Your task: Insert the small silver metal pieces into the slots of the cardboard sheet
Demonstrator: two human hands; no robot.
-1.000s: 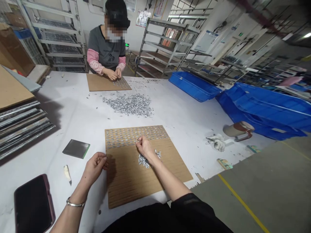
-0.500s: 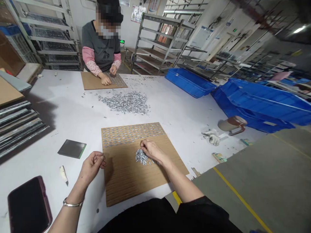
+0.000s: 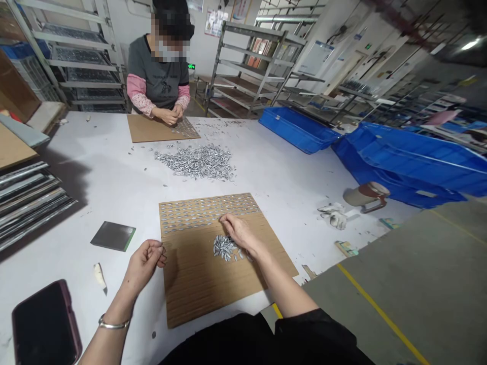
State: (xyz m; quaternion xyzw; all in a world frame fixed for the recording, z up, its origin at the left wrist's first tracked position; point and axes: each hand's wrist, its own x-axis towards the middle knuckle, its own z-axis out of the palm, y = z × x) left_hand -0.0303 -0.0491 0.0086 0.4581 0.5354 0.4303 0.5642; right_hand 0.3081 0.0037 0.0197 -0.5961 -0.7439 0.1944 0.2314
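Observation:
A brown cardboard sheet [image 3: 198, 299] lies in front of me, with rows of small silver leaf-shaped pieces [image 3: 205, 209] across its far part. On its middle sits a small heap of the same pieces [image 3: 224, 247], a few of them loose at its right side. My right hand [image 3: 239, 232] is just above the heap, thumb and fingers pinched at the lowest row; whatever is between the fingertips is too small to make out. At the sheet's left edge, my left hand [image 3: 146, 258] is closed with curled fingers, and their inside is hidden.
A phone [image 3: 43, 322], a dark grey block [image 3: 113, 235] and a white sliver [image 3: 99, 275] lie to the left. Beyond the sheet is a large pile of silver pieces [image 3: 200, 161]. A co-worker [image 3: 162, 76] handles another sheet [image 3: 152, 131]. Blue crates [image 3: 297, 129] and a mug [image 3: 365, 195] stand right.
My right hand has moved slightly up from the small heap to the lowest row, uncovering more of the heap. My left hand stays nearly still. The co-worker's hands have come together.

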